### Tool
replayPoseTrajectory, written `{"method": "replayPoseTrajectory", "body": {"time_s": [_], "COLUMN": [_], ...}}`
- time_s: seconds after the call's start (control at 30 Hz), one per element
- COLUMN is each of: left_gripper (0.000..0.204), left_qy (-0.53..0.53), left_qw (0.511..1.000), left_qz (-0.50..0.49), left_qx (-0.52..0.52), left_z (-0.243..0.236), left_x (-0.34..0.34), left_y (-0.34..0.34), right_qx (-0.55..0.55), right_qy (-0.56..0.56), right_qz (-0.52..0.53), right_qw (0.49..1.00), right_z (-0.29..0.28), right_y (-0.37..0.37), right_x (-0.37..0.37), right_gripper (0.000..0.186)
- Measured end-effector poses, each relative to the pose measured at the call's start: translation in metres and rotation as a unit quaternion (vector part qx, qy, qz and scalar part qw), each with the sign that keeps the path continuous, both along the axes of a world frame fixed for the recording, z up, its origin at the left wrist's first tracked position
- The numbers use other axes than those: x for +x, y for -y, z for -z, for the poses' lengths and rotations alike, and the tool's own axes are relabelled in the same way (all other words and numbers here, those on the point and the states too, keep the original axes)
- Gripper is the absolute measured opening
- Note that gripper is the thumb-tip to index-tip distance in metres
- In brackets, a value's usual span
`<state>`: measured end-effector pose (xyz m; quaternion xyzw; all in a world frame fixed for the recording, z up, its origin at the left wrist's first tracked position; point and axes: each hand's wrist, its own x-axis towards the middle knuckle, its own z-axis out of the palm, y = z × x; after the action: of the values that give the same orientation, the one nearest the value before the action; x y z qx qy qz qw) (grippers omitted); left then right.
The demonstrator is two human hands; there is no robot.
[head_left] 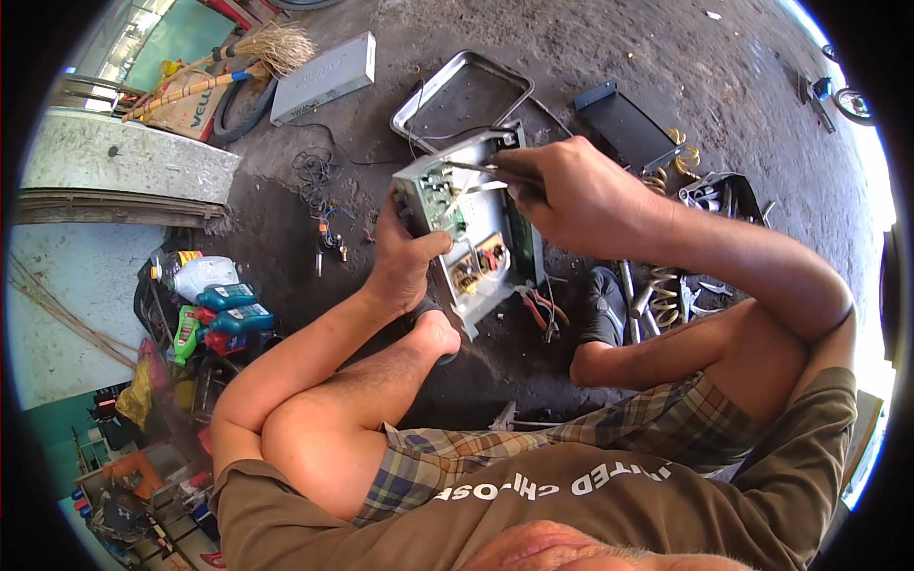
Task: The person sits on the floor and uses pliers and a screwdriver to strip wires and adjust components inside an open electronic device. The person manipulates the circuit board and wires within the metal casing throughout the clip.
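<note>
The left hand (405, 249) grips the near left edge of an open metal box (471, 224), fingers curled around its wall and thumb on the inside. The box stands tilted on the floor (609, 57) between the person's feet, circuit boards and wires showing inside. The right hand (576, 195) is closed on a thin tool (476, 169) whose tip reaches the green board at the box's upper left. A metal lid (462, 95) lies just behind; springs (664, 295) and wrenches lie to the right.
</note>
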<state>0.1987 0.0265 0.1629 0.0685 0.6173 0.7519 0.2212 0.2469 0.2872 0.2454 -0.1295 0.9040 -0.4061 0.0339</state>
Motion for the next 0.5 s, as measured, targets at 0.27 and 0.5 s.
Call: {"method": "replayPoseTrajectory", "body": {"time_s": [0.27,0.5], "left_gripper": [0.087,0.085], "left_qy": [-0.148,-0.2], "left_qw": [0.986,0.972], "left_qz": [0.026,0.034], "left_qx": [-0.079,-0.116], "left_z": [-0.01,-0.02], "left_x": [-0.012,-0.013], "left_y": [0.006,0.005], "right_qx": [-0.096,-0.142], "right_qy": [0.115,0.163], "right_qz": [0.051,0.067], "right_qw": [0.987,0.974], "right_z": [0.004,0.013], "right_y": [0.002,0.001], "right_x": [-0.007,-0.015], "right_gripper": [0.043,0.042]}}
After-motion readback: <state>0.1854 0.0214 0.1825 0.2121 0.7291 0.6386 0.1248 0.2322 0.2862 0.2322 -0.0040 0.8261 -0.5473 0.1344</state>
